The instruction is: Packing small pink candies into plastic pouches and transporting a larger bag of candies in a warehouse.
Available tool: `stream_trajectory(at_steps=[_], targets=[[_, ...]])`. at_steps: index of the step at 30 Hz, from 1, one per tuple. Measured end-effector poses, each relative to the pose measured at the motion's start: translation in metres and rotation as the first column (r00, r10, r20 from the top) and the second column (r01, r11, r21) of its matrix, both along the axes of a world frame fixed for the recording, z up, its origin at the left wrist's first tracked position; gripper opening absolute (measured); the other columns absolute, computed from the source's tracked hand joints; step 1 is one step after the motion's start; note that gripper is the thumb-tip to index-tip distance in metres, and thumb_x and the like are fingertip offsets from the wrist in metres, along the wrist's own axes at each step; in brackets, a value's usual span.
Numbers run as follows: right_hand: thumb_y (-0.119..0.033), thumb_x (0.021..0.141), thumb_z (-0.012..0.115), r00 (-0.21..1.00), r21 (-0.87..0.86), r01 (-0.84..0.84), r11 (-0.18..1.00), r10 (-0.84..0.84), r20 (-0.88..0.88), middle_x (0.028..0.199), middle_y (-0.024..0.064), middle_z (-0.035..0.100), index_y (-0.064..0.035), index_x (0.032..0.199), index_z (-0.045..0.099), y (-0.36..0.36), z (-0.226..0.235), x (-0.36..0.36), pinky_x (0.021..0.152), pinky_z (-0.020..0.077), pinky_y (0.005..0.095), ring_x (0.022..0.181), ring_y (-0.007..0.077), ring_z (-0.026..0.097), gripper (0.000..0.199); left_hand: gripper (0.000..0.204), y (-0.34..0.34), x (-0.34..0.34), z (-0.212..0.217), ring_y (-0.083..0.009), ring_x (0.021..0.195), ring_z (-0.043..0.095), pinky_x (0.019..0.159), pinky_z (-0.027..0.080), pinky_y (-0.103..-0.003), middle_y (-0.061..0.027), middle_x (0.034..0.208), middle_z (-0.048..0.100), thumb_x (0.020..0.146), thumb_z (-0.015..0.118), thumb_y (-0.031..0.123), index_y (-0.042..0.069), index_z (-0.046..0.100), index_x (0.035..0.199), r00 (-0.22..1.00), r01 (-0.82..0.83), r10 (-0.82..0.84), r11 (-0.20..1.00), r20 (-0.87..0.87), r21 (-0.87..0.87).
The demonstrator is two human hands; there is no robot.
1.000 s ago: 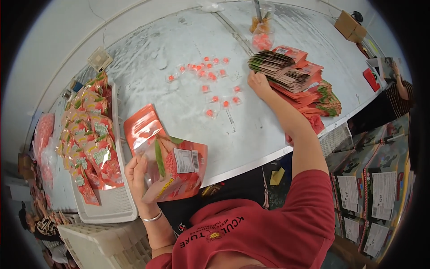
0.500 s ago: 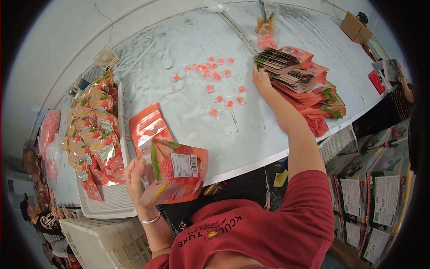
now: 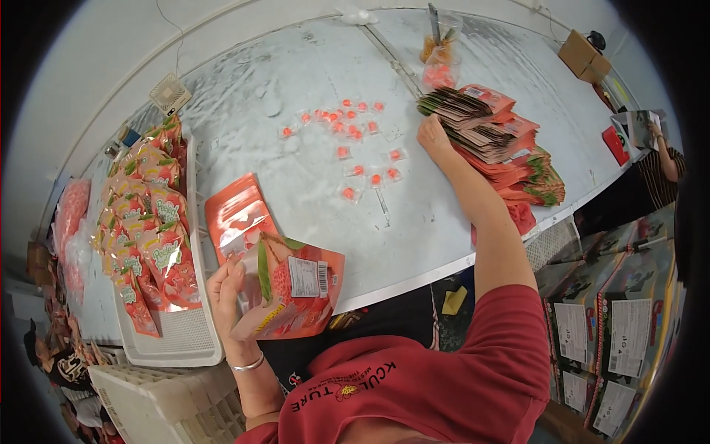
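My left hand (image 3: 226, 290) grips the edge of a red printed pouch (image 3: 303, 300), tilted over the table's front edge with its white label facing up. Just beyond it, a second red pouch (image 3: 240, 214) lies flat on the table. My right hand (image 3: 433, 135) is closed at the left edge of a fanned stack of pouches (image 3: 506, 152); whatever its fingers hold there is hidden. Between my hands, several small clear packets with red centres (image 3: 340, 118) lie scattered on the table.
Filled pouches (image 3: 159, 229) pile up in a white tray (image 3: 177, 337) at the left, above stacked crates (image 3: 166, 403). Behind the stack stand a clear tub of red pieces (image 3: 441, 72) and a container with utensils (image 3: 442, 33). Boxes (image 3: 592, 333) fill the right; another person's arm (image 3: 663, 152) shows there.
My right hand has slid slightly nearer along the stack's left edge, and its fingers are now curled in. My left hand keeps the pouch in nearly the same place. The whole view has shifted slightly.
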State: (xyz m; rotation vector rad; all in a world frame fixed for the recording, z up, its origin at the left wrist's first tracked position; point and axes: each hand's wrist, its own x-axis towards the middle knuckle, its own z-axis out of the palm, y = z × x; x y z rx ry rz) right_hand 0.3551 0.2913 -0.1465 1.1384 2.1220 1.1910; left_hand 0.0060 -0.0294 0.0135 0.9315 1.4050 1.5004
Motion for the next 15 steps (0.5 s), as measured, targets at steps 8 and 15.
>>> stream_trajectory(at_steps=[8,15], targets=[[-0.013,0.073,0.055,0.953,-0.246,0.21,0.946,-0.254,-0.164,0.071,-0.0026,0.06,-0.0142,0.08,0.065,0.021,-0.015,0.005,0.049,0.0382,0.0332,0.066,0.0147,0.058,0.012,0.026,-0.006,0.003,0.006,-0.0005,0.051,0.031,0.046,0.023,-0.016,0.0063,0.055,0.033,0.079,0.049,0.02,0.01,0.038,0.058,0.995,-0.042,0.044,0.999,0.086,-0.025],[-0.013,0.071,0.054,0.448,-0.289,-0.108,0.951,-0.213,-0.868,0.075,0.0073,0.059,-0.0064,0.087,0.059,-0.03,0.035,-0.024,0.063,0.0441,0.0402,0.073,0.026,0.057,0.018,0.021,-0.003,-0.006,-0.017,-0.0006,0.051,0.035,0.044,0.026,-0.017,0.0055,0.056,0.036,0.079,0.051,0.02,0.009,0.043,0.063,0.993,-0.084,0.086,0.996,0.078,-0.027]])
